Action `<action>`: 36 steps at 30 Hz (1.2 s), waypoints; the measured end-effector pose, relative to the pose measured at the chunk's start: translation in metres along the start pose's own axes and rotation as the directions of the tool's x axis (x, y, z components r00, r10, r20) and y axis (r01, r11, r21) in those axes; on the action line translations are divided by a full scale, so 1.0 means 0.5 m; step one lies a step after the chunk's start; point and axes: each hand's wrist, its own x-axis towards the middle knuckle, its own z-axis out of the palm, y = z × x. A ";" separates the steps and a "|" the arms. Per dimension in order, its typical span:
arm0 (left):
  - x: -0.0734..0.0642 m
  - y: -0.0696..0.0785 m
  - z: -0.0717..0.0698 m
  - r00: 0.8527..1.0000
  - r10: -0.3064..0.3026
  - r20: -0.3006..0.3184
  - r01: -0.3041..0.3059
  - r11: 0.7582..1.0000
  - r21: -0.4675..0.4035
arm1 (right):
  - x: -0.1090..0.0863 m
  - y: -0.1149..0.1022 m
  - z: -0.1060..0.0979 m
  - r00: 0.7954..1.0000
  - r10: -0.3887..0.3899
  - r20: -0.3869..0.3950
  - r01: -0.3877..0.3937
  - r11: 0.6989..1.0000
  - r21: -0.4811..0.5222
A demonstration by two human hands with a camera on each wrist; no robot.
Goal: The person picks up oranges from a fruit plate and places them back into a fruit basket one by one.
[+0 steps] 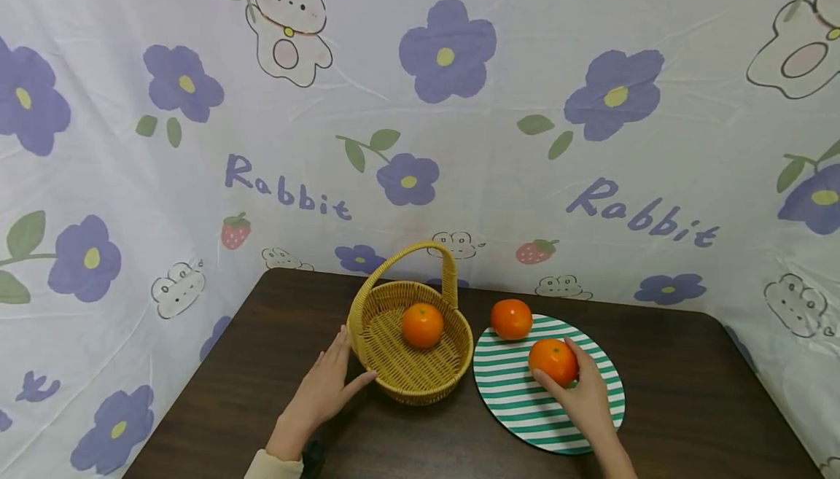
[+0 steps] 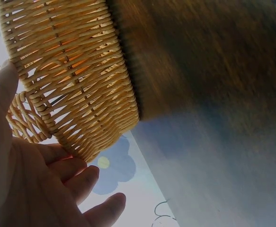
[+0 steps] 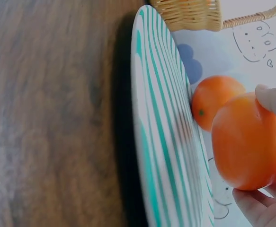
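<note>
My right hand (image 1: 586,399) grips an orange (image 1: 553,362) between thumb and fingers over the striped plate (image 1: 525,417). In the right wrist view that orange (image 3: 249,142) appears slightly raised off the plate. Another orange (image 1: 511,319) lies at the plate's back left edge. A yellow wicker basket (image 1: 420,394) with a tall handle stands left of the plate, one orange (image 1: 423,325) inside it. My left hand (image 1: 324,384) rests against the basket's left side, thumb near the rim, fingers extended along the outside. The left wrist view shows those fingers touching the woven wall (image 2: 76,80).
The dark wooden table (image 1: 407,450) carries the basket and plate side by side. A white cloth (image 1: 499,136) printed with flowers and rabbits hangs behind the table and along its left side.
</note>
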 end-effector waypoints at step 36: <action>-0.003 0.001 -0.001 1.000 -0.005 0.011 0.005 1.000 -0.014 | 0.013 -0.152 0.046 0.974 -0.219 0.058 0.215 0.974 0.068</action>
